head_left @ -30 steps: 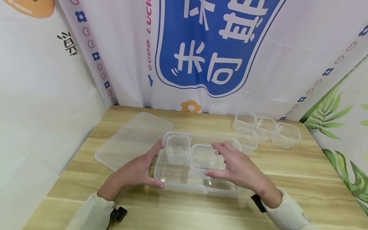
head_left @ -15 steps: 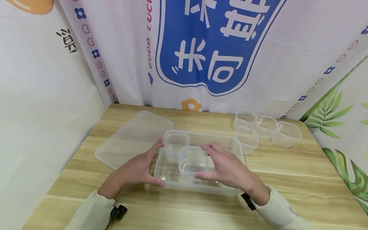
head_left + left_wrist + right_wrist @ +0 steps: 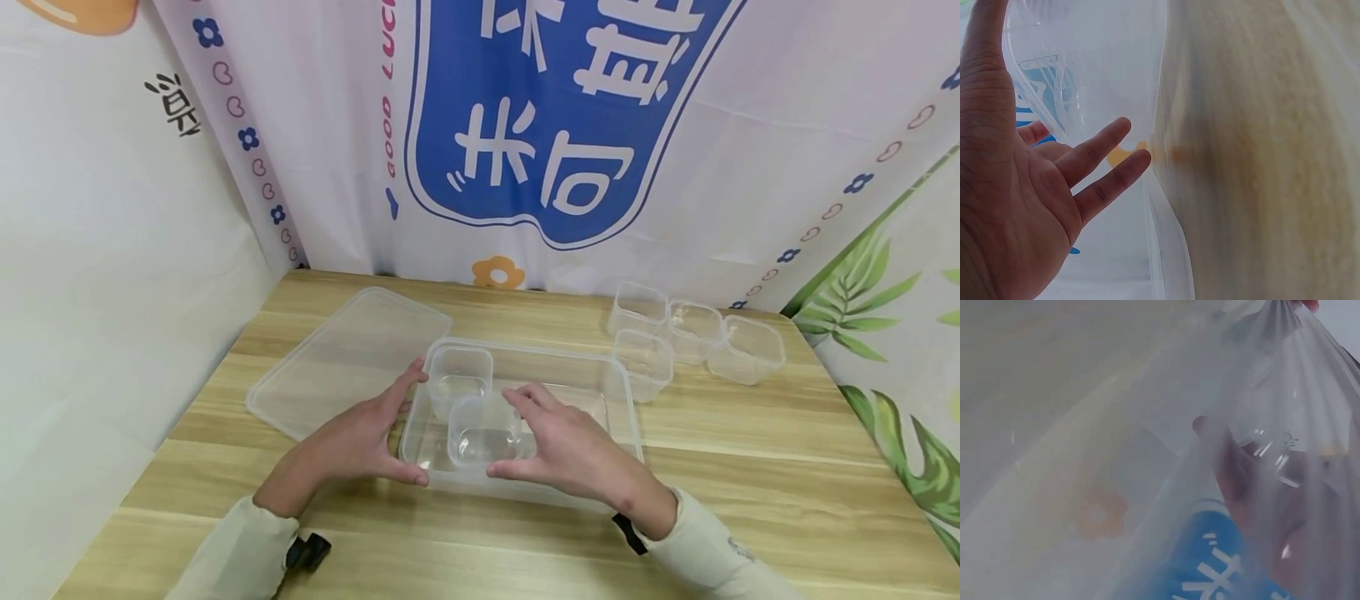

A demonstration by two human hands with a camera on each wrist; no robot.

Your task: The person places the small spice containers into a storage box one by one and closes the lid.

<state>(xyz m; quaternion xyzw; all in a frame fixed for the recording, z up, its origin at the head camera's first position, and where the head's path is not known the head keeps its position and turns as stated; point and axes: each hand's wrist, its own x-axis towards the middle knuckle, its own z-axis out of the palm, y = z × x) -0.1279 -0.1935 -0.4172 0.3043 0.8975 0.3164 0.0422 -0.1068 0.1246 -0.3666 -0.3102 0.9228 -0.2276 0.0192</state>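
Cup point(image 3: 478, 442) pinched in the right hand point(image 3: 564, 442) has shifted left across the storage box point(image 3: 536, 493) at my lower centre, nearing, I judge, alignment with the second cup point(image 3: 460, 368), while the left hand point(image 3: 358, 437) spreads wide, gripping nothing.

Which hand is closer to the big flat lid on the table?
The left hand is just beside the lid, at one end of the box. The right hand is farther away, over the box, holding a small tub.
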